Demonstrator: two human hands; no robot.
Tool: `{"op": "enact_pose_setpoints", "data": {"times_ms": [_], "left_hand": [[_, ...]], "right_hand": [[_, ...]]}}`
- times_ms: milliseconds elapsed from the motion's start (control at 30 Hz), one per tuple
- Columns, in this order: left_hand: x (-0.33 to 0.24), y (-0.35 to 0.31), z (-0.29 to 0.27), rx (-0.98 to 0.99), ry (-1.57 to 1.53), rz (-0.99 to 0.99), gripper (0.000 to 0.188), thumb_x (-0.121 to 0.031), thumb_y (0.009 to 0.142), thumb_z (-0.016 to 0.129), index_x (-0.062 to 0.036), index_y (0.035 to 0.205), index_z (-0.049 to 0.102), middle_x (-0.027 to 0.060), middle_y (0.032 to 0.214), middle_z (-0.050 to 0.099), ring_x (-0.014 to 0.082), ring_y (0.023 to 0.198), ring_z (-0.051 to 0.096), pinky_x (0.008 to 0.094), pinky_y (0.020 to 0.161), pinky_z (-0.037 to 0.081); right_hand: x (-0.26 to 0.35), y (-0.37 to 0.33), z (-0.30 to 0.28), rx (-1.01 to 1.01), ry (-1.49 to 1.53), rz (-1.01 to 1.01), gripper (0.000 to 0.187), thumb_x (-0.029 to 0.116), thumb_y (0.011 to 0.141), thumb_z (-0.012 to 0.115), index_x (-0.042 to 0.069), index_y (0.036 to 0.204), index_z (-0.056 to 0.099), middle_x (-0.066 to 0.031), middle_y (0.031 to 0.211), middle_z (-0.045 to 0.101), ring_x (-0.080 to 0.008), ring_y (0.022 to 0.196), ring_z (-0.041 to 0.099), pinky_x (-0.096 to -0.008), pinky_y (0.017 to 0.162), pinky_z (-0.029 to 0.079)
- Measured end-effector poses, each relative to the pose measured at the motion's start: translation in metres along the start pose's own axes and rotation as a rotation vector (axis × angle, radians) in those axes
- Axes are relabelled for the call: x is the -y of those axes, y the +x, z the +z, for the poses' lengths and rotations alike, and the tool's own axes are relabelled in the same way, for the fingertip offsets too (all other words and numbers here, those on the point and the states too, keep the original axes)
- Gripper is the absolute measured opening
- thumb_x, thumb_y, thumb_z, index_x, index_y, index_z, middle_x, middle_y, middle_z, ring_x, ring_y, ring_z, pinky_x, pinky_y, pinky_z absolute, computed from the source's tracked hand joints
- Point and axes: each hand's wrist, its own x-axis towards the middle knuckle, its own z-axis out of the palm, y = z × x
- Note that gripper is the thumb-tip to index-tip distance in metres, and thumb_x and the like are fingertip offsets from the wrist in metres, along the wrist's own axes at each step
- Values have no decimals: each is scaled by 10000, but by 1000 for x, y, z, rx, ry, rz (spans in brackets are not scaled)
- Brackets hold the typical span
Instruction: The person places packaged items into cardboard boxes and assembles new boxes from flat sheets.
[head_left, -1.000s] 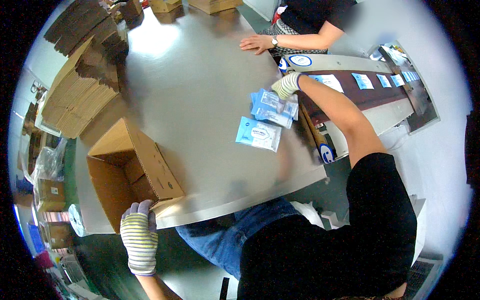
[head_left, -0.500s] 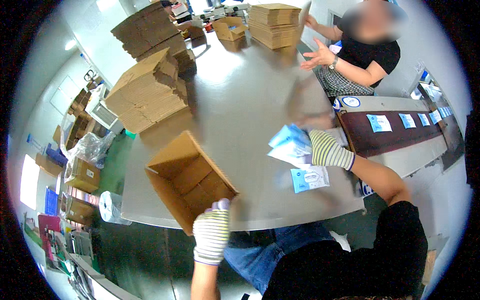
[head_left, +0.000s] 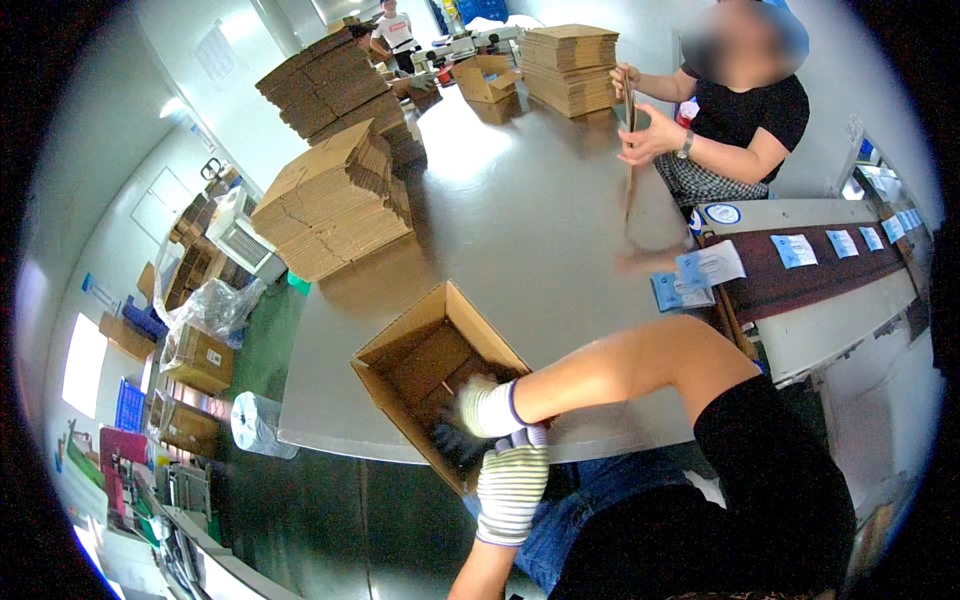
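An open cardboard box (head_left: 405,330) sits tilted toward me at the near edge of the table. My left hand (head_left: 513,490), in a striped glove, is closed on the box's near rim. My right hand (head_left: 488,407), also gloved, reaches inside the box, smeared by motion. Its fingers are hidden, and a dark bluish shape (head_left: 455,440) below them is too blurred to name. To the right, a blue and white soft pack (head_left: 712,263) overlaps another pack (head_left: 672,292) at the near end of the conveyor belt (head_left: 765,290).
More packs (head_left: 793,250) lie spaced along the belt. Flattened cardboard boxes are stacked at the left (head_left: 330,215) and far side (head_left: 568,80) of the table, near another open box (head_left: 487,78). Across the table, a co-worker's hands (head_left: 650,130) hold a flat cardboard piece (head_left: 629,150).
My right hand has swung left from over the table into the box; the blue and white packs it held are no longer clearly seen. Packs now lie at the belt's near end.
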Motion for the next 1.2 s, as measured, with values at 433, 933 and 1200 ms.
{"op": "enact_pose_setpoints", "data": {"times_ms": [433, 933, 1200], "left_hand": [[0, 2, 8, -145, -111, -188, 174, -148, 808, 531, -76, 955, 589, 88, 783, 635, 229, 627, 620, 345, 530, 487], [0, 1, 14, -32, -217, -300, 171, -96, 810, 573, -38, 972, 580, 125, 839, 638, 302, 701, 611, 389, 604, 491], [2, -1, 17, 12, -233, -270, 255, -104, 799, 579, -27, 1042, 561, 157, 961, 644, 322, 784, 613, 406, 660, 489]], "right_hand": [[-176, -236, -14, -87, 307, 298, 472, 310, 792, 666, 31, 1159, 568, -198, 1061, 636, -346, 972, 617, -428, 842, 495], [-176, -340, 17, 3, 246, 458, 373, 371, 721, 700, 47, 897, 647, -191, 794, 650, -393, 749, 628, -463, 670, 514], [-281, -379, -14, 178, 10, 637, 442, 308, 667, 766, 3, 957, 632, -214, 900, 640, -373, 833, 627, -450, 729, 495]]}}
